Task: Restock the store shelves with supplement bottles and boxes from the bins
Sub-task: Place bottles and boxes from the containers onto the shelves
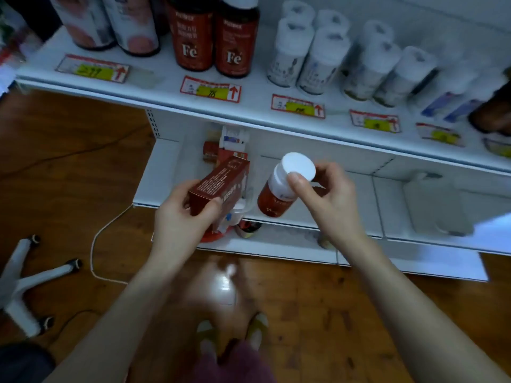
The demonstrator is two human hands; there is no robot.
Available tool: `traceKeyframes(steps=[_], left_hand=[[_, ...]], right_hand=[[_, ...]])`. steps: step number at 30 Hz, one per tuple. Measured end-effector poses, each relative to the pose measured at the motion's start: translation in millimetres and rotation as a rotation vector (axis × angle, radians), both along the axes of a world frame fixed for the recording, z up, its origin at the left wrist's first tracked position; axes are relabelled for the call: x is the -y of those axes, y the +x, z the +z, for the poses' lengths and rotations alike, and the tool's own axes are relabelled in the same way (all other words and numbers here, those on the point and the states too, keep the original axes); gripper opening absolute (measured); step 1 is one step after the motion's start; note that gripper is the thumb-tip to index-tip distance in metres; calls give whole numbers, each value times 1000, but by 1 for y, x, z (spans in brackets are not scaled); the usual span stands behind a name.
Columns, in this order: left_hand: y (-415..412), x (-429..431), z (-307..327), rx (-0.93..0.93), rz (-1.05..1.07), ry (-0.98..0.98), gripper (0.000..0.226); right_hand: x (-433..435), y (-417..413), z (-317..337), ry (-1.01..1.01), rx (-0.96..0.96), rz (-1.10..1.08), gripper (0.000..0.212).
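Gripping one item in each hand, the person stands before the white metal shelving unit (154, 70). The left hand (190, 214) curls fingers and thumb round a dark red cardboard box (221, 183), held near the left end of the lower shelf (345, 194). The right hand (329, 200) pinches a red plastic bottle with a white screw cap (279, 189) by its cap end, tilted above the same shelf. Neither item is set down yet.

The upper shelf looks largely stocked, with dark red bottles marked Fe (190, 37), pale white-capped bottles (287, 53) to their right, and red-and-yellow price tags (210, 89) along its near edge. The lower shelf holds only a few small boxes (229, 145) at its far left, so most of the filling seems to remain there. No bin is in view.

Underfoot lies brown wooden flooring (69, 175), with a white cord (102, 244) and a white chair base (25, 277) to the left.
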State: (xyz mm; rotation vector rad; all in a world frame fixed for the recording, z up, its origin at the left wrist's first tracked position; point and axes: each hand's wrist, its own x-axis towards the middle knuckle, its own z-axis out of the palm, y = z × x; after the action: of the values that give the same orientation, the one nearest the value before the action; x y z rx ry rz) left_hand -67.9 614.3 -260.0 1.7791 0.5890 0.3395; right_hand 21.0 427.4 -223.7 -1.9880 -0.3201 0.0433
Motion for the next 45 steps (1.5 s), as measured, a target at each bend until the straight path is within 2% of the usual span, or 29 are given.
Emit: traceKeyframes(steps=[4, 7, 8, 11, 16, 20, 23, 26, 32, 35, 45], left_hand=[[3, 26, 41, 61, -37, 56, 42], [10, 54, 68, 122, -100, 55, 38], [12, 63, 77, 138, -119, 53, 37], [22, 94, 97, 184, -161, 22, 33], [43, 164, 122, 277, -139, 1, 45], [64, 234, 134, 353, -186, -2, 21], [81, 284, 143, 396, -254, -16, 18], [100, 330, 149, 413, -325, -38, 19], [141, 421, 159, 408, -506, -55, 36], [169, 468, 158, 422, -588, -46, 32], [266, 651, 161, 401, -889, -152, 23]], right_hand=[[30, 8, 40, 5, 42, -78, 19], [59, 13, 64, -33, 63, -132, 36], [70, 14, 73, -40, 67, -142, 34], [109, 19, 96, -90, 105, -146, 11], [194, 28, 133, -159, 127, -210, 34], [271, 33, 159, -174, 136, -282, 38], [324, 29, 176, -224, 129, -351, 42], [375, 24, 184, -235, 87, -437, 45], [473, 19, 183, -251, 69, -624, 42], [522, 26, 180, -245, 76, -729, 35], [689, 61, 176, -325, 100, -1024, 35]])
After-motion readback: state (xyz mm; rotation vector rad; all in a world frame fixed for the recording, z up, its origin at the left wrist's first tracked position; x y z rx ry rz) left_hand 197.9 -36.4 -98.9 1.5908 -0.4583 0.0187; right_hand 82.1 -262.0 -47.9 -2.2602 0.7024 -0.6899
